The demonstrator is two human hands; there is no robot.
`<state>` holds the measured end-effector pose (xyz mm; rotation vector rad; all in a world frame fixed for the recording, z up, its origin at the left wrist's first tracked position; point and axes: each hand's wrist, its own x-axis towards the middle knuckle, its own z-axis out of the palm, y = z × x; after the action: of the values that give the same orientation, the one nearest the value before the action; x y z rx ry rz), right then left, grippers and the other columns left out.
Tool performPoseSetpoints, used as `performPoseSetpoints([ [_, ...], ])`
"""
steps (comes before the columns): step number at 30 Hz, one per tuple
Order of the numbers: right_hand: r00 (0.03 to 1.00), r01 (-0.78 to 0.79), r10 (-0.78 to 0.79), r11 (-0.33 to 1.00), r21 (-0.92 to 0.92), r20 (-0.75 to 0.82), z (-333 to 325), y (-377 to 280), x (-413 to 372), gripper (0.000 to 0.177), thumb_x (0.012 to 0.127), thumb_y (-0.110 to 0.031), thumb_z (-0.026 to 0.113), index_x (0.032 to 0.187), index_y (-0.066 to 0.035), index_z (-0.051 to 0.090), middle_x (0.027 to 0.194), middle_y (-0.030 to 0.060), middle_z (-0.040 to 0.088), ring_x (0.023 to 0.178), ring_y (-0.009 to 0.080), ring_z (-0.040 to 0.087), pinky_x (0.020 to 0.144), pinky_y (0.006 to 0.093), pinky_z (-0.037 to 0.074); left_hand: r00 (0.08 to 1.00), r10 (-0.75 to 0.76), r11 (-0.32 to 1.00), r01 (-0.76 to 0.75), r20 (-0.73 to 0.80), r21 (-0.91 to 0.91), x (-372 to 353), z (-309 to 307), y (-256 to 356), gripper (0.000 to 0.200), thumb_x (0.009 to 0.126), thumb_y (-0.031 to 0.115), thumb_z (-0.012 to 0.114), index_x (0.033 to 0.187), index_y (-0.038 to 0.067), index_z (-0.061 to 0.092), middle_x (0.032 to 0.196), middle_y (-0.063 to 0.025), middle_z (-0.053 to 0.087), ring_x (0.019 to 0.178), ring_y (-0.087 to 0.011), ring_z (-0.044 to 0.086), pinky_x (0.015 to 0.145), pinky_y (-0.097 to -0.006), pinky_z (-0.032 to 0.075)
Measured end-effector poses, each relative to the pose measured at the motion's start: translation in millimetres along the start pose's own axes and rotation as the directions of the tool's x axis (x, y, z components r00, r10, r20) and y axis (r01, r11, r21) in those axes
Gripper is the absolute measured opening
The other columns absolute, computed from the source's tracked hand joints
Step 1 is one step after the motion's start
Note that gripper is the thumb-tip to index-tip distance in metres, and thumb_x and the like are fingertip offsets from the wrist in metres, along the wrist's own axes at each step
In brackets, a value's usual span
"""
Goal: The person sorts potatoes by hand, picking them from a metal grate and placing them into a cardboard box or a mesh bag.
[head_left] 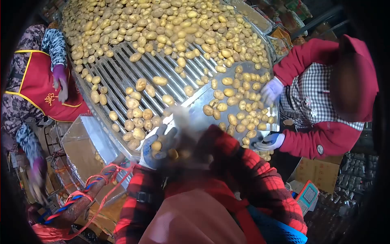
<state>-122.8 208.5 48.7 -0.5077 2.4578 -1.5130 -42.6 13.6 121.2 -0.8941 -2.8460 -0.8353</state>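
Note:
My left hand [151, 153], in a grey-and-white work glove, is at the near edge of the metal sorting table, with a small potato [156, 145] held against its palm and fingers. My right hand [189, 124] is smeared by motion above the near end of the metal plate [199, 110]; its fingers cannot be made out. Just beyond my left hand, a cluster of potatoes [138, 118] lies on the slats [122, 77]. More potatoes [241, 99] are spread over the smooth plate to the right.
A large potato heap [162, 20] covers the far end. At right, a co-worker's gloved hands [271, 91] are at the plate's edge. Another person in a red apron [44, 85] stands at left. Cardboard boxes [77, 142], a rope-wrapped pole [77, 203] and a scale display [308, 195] are nearby.

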Motion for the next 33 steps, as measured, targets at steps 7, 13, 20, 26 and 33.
performPoseSetpoints([
  [7,0.975,-0.217,0.197,0.733,-0.645,-0.104,-89.3,70.5,85.1,0.034,0.091,-0.02,0.062,0.124,-0.013,0.066,0.112,0.0194,0.068,0.104,0.0367,0.067,0.086,0.0488,0.053,0.929,-0.296,0.794,0.369,0.222,-0.482,-12.7,45.0,-4.2,0.051,0.104,0.033,0.041,0.146,0.004,0.043,0.148,-0.0135,0.046,0.128,-0.0296,0.054,0.107,-0.0416,0.044],
  [13,0.962,0.266,-0.271,0.956,0.123,0.025,-47.8,-0.9,19.6,0.038,0.09,-0.013,0.07,0.126,-0.003,0.064,0.1,0.017,0.065,0.092,0.0323,0.066,0.08,0.0379,0.055,0.818,-0.288,-0.897,-0.048,0.498,-0.439,10.2,54.2,-30.6,0.052,0.101,0.03,0.044,0.15,0.015,0.044,0.158,-0.0096,0.039,0.133,-0.0282,0.047,0.109,-0.0433,0.039],
  [20,0.964,-0.265,0.188,0.657,-0.706,-0.187,-27.6,69.5,145.8,0.019,0.087,-0.019,0.068,0.105,-0.011,0.068,0.099,0.0125,0.067,0.08,0.0328,0.067,0.067,0.0471,0.054,0.909,-0.047,-0.917,-0.204,0.414,0.342,1.9,64.8,-42.4,0.049,0.099,0.023,0.049,0.148,0.022,0.046,0.156,-0.0051,0.042,0.12,-0.0203,0.055,0.089,-0.0321,0.05],
  [26,0.654,0.733,-0.665,0.438,-0.52,0.362,-8.6,-22.8,25.8,0.029,0.086,-0.019,0.068,0.11,-0.003,0.066,0.106,0.0161,0.065,0.093,0.0373,0.065,0.079,0.0444,0.054,0.873,-0.119,-0.881,0.127,0.473,-0.456,-7.1,96.7,-66.5,0.043,0.105,0.031,0.047,0.143,0.012,0.05,0.137,-0.0067,0.057,0.111,-0.0125,0.061,0.081,-0.0254,0.055],
  [33,0.95,-0.169,-0.092,0.653,-0.738,-0.299,-91.9,71.3,72.7,0.065,0.082,-0.033,0.07,0.141,-0.012,0.053,0.135,0.025,0.054,0.122,0.0462,0.051,0.101,0.0514,0.045,0.747,-0.183,-0.846,0.212,0.639,-0.49,4.2,108.9,-55.4,0.031,0.104,0.022,0.05,0.128,0.005,0.054,0.105,-0.0017,0.061,0.071,-0.0067,0.057,0.055,-0.0191,0.048],
])
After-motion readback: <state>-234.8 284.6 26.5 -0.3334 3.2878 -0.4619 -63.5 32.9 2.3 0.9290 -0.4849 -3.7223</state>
